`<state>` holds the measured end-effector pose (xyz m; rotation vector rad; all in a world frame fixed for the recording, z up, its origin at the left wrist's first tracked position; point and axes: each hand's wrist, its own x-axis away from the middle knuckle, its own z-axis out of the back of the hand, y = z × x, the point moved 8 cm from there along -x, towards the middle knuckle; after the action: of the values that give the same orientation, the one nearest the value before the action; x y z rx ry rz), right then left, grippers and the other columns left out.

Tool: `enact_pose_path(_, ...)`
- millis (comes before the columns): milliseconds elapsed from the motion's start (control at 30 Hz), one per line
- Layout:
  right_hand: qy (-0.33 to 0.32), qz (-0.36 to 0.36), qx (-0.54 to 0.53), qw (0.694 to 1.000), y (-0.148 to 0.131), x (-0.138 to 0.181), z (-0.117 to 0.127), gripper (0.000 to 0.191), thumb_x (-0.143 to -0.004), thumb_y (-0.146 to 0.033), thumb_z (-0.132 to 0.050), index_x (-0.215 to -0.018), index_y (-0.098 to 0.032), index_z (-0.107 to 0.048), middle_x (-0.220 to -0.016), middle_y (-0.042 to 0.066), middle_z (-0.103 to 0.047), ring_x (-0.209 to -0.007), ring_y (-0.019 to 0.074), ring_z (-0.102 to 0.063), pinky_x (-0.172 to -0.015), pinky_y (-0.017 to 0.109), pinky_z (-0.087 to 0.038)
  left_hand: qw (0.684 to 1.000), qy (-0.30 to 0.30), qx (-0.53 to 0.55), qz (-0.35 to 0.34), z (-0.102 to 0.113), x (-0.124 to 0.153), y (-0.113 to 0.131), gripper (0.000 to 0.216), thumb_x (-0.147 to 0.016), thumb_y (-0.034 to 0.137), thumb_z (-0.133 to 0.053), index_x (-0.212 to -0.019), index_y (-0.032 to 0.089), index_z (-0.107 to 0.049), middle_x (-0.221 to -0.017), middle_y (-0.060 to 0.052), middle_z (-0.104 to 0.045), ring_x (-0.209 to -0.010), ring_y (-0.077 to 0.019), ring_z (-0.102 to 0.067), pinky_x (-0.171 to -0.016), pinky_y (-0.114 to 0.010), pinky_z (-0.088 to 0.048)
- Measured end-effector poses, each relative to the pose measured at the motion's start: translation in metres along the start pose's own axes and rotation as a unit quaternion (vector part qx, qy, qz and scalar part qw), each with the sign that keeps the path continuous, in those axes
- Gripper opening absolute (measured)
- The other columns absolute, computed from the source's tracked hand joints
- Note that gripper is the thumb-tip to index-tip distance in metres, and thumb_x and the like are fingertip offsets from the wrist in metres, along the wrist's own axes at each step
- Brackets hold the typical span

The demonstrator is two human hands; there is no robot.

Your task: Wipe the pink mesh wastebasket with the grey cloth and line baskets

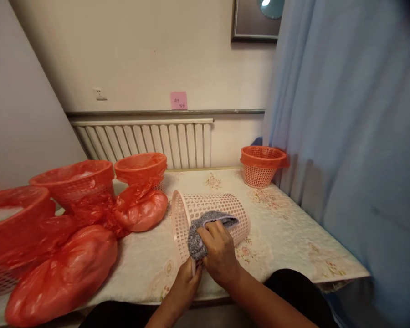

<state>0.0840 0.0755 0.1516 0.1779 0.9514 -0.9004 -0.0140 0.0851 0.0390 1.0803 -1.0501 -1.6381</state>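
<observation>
A pale pink perforated plastic basket (222, 207) lies on its side on the table (287, 232), its mouth facing left. My left hand (186, 284) grips the lower part of the basket's rim with closed fingers. My right hand (218, 253) presses a grey cloth (200, 232) against the basket's side near the rim, fingers curled over the cloth. Both forearms come up from the bottom edge.
Tied-off red plastic bags (64, 269) and red-lined baskets (77, 180) crowd the table's left side. Another orange-lined basket (261, 166) stands at the back right. A blue curtain (345, 136) hangs on the right, a radiator (146, 141) behind.
</observation>
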Motion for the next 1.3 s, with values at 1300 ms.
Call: enact_pose_path(1300,0.044,-0.235,0.135,0.962,0.172,0.003,0.022,0.034,-0.076,-0.007,-0.045,-0.103,-0.017,-0.064,-0.099,0.007,-0.063,-0.095,0.0228,-0.049,-0.082,0.032,-0.038,0.999,0.019,-0.031,0.008,0.009,0.002,-0.002,0.043,-0.089,0.027,-0.05,-0.129,0.016,-0.058,-0.136,-0.012,-0.059,-0.13,-0.0297,-0.049,-0.115,-0.049,-0.03)
